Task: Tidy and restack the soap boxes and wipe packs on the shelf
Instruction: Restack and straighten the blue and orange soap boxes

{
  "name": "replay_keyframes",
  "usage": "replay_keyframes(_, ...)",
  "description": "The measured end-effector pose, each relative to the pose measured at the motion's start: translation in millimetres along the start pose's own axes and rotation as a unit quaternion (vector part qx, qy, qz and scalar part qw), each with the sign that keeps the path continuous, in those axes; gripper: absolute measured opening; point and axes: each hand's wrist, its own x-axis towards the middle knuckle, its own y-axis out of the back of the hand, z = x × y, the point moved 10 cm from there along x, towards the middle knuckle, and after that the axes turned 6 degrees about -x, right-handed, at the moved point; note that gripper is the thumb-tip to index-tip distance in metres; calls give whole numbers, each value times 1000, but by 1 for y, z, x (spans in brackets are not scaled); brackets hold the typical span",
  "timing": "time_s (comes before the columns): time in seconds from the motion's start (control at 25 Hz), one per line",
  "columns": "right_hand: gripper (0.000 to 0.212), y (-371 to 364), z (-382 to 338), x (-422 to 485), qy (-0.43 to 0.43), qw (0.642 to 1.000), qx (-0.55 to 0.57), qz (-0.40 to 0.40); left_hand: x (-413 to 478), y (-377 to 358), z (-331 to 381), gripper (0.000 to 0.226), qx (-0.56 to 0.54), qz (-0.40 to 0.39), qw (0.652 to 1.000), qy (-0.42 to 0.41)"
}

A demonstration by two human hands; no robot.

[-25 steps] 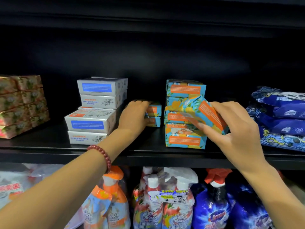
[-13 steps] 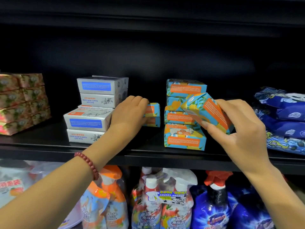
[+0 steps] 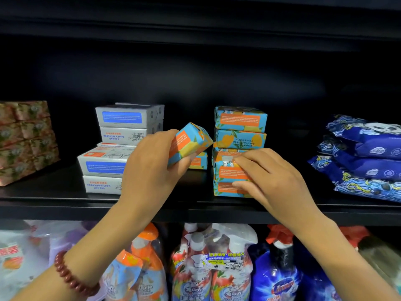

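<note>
Head view: with left hand (image 3: 149, 168) gripping tilted box (image 3: 188, 142) left of stack (image 3: 239, 121), right hand (image 3: 271, 177) pinching stack's front, level box, then seat squarely atop stack.

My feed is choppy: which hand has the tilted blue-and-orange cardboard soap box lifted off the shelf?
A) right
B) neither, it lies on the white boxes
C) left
C: the left hand grips the tilted blue-and-orange cardboard soap box clear of the black shelf, while the right hand pinches a lower box in the matching stack.
</note>
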Motion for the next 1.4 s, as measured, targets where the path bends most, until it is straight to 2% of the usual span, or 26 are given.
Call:
replay_keyframes(0.24,33,-7,6,3,-31,999,18,-30,1,10,9,42,-7,4,1000,-21)
replay_keyframes(0.4,37,-7,7,1,-66,996,31,-45,5,17,31,44,-15,13,997,-76)
replay_keyframes(0.64,56,12,37,-39,-223,970,99,-14,16,-9,84,46,1,-21,979,-202)
replay_keyframes(0.72,65,6,49,-60,-294,943,154,-28,17,-24,100,44,7,-32,971,-238)
replay_keyframes(0.8,73,-7,55,-78,-334,925,165,-72,17,-38,112,42,12,-44,964,-263)
replay_keyframes(1.0,80,-27,53,-90,-319,925,108,-173,18,-58,115,43,-18,-90,965,-244)
replay_keyframes(1.16,82,-27,46,-87,-290,935,69,-192,22,-57,110,37,-61,-105,971,-208)
replay_keyframes(1.4,68,-28,43,-87,-275,934,61,-220,26,-61,99,39,-82,-114,978,-154)
